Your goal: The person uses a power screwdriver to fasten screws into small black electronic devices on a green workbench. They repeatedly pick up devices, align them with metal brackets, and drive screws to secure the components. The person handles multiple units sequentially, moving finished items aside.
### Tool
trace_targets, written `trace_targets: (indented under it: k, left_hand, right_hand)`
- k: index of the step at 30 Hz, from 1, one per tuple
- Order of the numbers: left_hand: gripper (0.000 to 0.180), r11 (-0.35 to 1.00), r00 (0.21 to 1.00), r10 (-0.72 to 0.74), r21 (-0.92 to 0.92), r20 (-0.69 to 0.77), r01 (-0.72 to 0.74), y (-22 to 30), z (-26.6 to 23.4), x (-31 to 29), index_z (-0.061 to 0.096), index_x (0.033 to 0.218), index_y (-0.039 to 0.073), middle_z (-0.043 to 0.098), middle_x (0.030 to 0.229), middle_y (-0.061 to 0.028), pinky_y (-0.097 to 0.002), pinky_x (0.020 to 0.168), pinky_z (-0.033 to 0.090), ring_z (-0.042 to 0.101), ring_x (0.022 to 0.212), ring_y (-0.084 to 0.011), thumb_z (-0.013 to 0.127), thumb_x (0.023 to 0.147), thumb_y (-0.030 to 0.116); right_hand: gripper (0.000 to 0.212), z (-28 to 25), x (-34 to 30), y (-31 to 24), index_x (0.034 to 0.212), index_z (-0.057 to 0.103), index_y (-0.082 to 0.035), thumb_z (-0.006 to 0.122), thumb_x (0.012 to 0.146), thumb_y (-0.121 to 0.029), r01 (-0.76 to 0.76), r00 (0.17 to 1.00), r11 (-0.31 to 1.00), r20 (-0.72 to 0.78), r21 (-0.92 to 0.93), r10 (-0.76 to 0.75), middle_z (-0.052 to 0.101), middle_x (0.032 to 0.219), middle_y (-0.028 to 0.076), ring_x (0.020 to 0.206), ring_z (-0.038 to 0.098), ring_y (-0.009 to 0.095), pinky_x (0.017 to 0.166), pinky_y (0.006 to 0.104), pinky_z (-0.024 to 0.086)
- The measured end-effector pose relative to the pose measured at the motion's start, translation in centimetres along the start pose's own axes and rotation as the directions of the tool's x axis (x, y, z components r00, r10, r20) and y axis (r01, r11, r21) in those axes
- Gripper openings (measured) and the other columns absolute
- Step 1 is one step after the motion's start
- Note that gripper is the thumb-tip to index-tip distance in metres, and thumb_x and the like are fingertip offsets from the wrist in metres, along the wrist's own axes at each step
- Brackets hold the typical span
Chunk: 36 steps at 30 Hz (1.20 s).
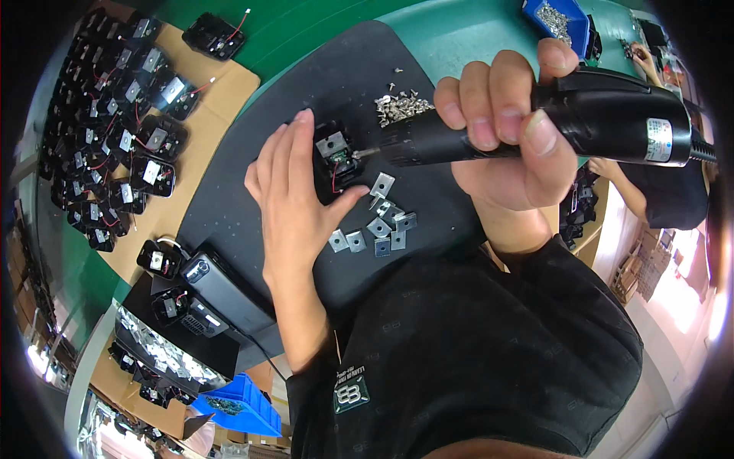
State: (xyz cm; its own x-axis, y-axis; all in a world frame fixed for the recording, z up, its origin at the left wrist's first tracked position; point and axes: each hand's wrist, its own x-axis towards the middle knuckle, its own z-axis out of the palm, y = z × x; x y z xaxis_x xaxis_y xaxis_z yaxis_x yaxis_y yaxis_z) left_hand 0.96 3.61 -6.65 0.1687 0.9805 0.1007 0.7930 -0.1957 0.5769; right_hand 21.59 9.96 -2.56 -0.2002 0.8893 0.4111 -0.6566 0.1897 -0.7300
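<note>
My right hand (508, 126) is wrapped round a black electric screwdriver (604, 115), which lies nearly level and points left. Its bit reaches a small black plastic housing (333, 177) with a square metal plate, a bit of green board and a red wire inside. Around the housing's left and near sides, my left hand (294, 180) steadies it on the black mat (229, 176), fingers along one side and thumb at the near edge. A heap of small screws (401, 107) lies beyond the screwdriver's tip. Several square metal plates with holes (380, 227) lie loose nearer to me.
On cardboard (222, 80) at the left stand many similar black housings (153, 138) with red wires. A dark device (222, 283) and a tray of metal plates (164, 348) sit at lower left. Blue bins (558, 23) hold small parts. Another person's arm (623, 187) shows at right.
</note>
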Motion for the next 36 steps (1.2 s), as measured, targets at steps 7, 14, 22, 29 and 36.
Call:
trace_targets:
  k: [7, 14, 22, 29, 36]
  left_hand:
    - [0.08, 0.999, 0.997, 0.02, -0.048, -0.079, -0.024, -0.6, 0.8, 0.5, 0.058, 0.125, 0.009, 0.06, 0.115, -0.0086, -0.0405, 0.097, 0.037, 0.055, 0.108, -0.0278, 0.088, 0.052, 0.023]
    - [0.078, 0.997, 0.997, 0.008, -0.077, -0.074, -0.014, -0.6, 0.7, 0.6, 0.06, 0.122, 0.011, 0.06, 0.114, -0.0071, -0.0388, 0.092, 0.038, 0.056, 0.103, -0.0263, 0.087, 0.051, 0.024]
    - [0.077, 0.997, 0.996, 0.014, -0.08, -0.084, -0.021, -0.7, 0.8, 0.7, 0.06, 0.121, 0.011, 0.06, 0.114, -0.0072, -0.0393, 0.092, 0.038, 0.056, 0.103, -0.0267, 0.087, 0.051, 0.024]
    - [0.077, 0.997, 0.997, 0.011, -0.081, -0.082, -0.018, -0.8, 0.9, 0.7, 0.06, 0.122, 0.012, 0.06, 0.115, -0.0077, -0.0395, 0.093, 0.037, 0.056, 0.104, -0.0276, 0.087, 0.051, 0.024]
    - [0.077, 0.997, 0.997, -0.011, -0.076, -0.072, 0.005, -0.6, 0.9, 0.7, 0.06, 0.123, 0.012, 0.06, 0.115, -0.0084, -0.04, 0.094, 0.037, 0.056, 0.106, -0.0279, 0.086, 0.052, 0.024]
  right_hand:
    - [0.042, 1.0, 0.2, 1.8, 0.128, 0.041, -0.016, 0.054, 0.088, -0.015, -0.006, 1.0, 0.996, -0.018, -0.085, 0.005, 0.046, 0.08, -0.002, 0.072, 0.047, 0.013, 0.076, 0.0351, 0.04]
    - [0.043, 0.9, 0.3, 2.2, 0.129, 0.041, -0.016, 0.053, 0.088, -0.014, -0.02, 0.999, 0.994, 0.024, -0.109, 0.023, 0.046, 0.082, -0.002, 0.074, 0.047, 0.013, 0.077, 0.0351, 0.04]
    - [0.043, 0.9, 0.2, 1.9, 0.128, 0.042, -0.018, 0.053, 0.087, -0.014, -0.037, 0.999, 0.99, 0.005, -0.139, 0.038, 0.046, 0.081, -0.003, 0.073, 0.046, 0.013, 0.077, 0.0354, 0.04]
    - [0.042, 1.3, 0.4, 1.4, 0.125, 0.044, -0.019, 0.056, 0.086, -0.016, -0.044, 0.999, 0.988, -0.026, -0.145, 0.041, 0.046, 0.079, -0.003, 0.071, 0.045, 0.012, 0.074, 0.0343, 0.039]
    - [0.042, 1.4, 0.4, 1.7, 0.125, 0.044, -0.018, 0.057, 0.085, -0.016, -0.027, 1.0, 0.983, -0.002, -0.18, 0.027, 0.046, 0.079, -0.003, 0.071, 0.046, 0.012, 0.073, 0.0345, 0.039]
